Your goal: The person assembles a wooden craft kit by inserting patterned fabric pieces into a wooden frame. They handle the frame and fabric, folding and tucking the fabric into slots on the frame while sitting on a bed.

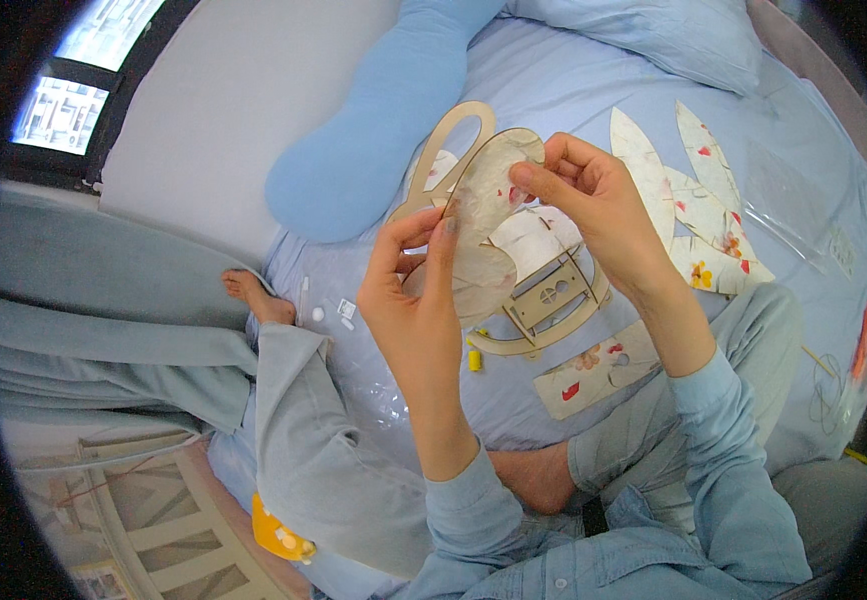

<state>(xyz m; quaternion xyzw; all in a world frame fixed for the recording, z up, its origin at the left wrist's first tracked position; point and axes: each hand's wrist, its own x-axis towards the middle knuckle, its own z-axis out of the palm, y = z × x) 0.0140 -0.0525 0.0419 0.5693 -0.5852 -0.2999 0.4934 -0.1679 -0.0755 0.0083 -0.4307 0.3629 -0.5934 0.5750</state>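
Between my two hands is a rounded, lobed piece of flower-flecked paper with a thin wooden edge [487,196]. My left hand [422,277] pinches its left edge between thumb and fingers. The upper right part is gripped by my right hand [591,195], thumb on its face. Behind it lies a wooden frame with a long loop [471,112]. Below and partly hidden, a laser-cut wooden assembly with a curved base [553,296] rests on the bed, paper on its top. A paper strip with petals and a hole [591,375] lies nearer my legs.
Petal-patterned pointed paper pieces [703,217] lie at the right beside a clear plastic bag [786,202]. Small yellow cylinder [475,361], white bits [318,314] and crinkled clear film [381,397] are on the blue sheet [546,67]. A blue cushion [373,142] is behind.
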